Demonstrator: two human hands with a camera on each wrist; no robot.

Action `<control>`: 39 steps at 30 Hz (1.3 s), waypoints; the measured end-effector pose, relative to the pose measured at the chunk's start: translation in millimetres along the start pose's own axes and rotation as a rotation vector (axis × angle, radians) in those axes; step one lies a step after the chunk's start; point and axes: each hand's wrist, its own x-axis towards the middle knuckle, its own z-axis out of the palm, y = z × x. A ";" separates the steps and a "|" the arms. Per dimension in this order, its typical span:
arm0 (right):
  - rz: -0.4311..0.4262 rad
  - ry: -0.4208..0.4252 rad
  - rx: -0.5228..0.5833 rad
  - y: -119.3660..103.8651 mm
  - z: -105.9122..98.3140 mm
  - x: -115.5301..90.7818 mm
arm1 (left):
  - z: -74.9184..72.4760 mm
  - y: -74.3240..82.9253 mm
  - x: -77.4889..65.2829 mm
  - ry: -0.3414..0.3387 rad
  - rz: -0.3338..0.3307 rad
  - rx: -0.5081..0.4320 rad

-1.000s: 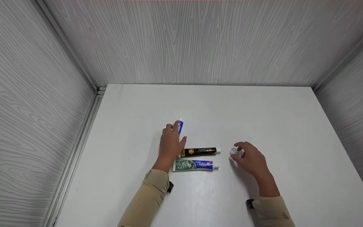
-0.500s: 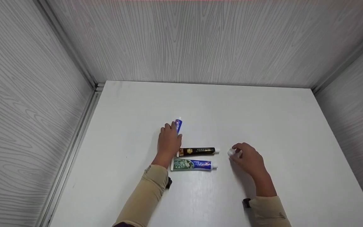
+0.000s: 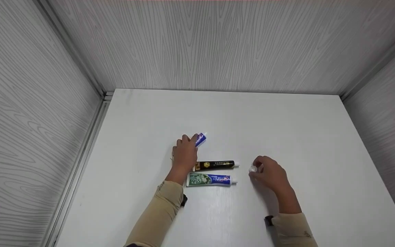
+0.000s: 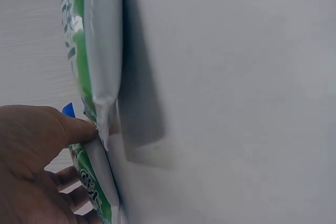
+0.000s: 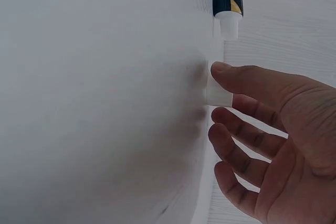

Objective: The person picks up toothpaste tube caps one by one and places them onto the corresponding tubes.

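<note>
Swung clockwise, the far tube (image 3: 201, 139) slants forward and rightward from the left hand (image 3: 185, 154) gripping it, the right hand (image 3: 270, 172) pinching a cap (image 3: 252, 168).

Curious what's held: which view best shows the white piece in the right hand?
The right wrist view: the white piece appears largest. The head view shows it tiny, partly hidden; the left wrist view, not at all.

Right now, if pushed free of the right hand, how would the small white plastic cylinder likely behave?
The white cylinder would probably roll if on its side, given its rounded end in the head view. Its straight edges look undented beside the right hand's thumb, suggesting stiffness. Its small size suggests lightness.
</note>
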 end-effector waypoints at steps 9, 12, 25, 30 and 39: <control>0.012 0.002 0.026 0.7 -4.7 -4.9 | -8.4 2.4 -4.7 -0.026 0.024 0.009; 0.013 0.011 0.042 2.2 -6.6 -8.0 | -10.3 3.1 -7.0 -0.039 0.028 -0.010; -0.081 0.109 0.079 -0.2 -9.2 -17.8 | -21.9 3.4 -19.8 -0.059 0.186 -0.119; -0.110 0.135 0.088 -4.6 -10.2 -20.6 | -23.7 3.9 -26.5 -0.049 0.251 -0.151; -0.141 0.158 0.085 -10.5 -9.5 -24.2 | -29.9 9.2 -37.7 -0.056 0.355 -0.180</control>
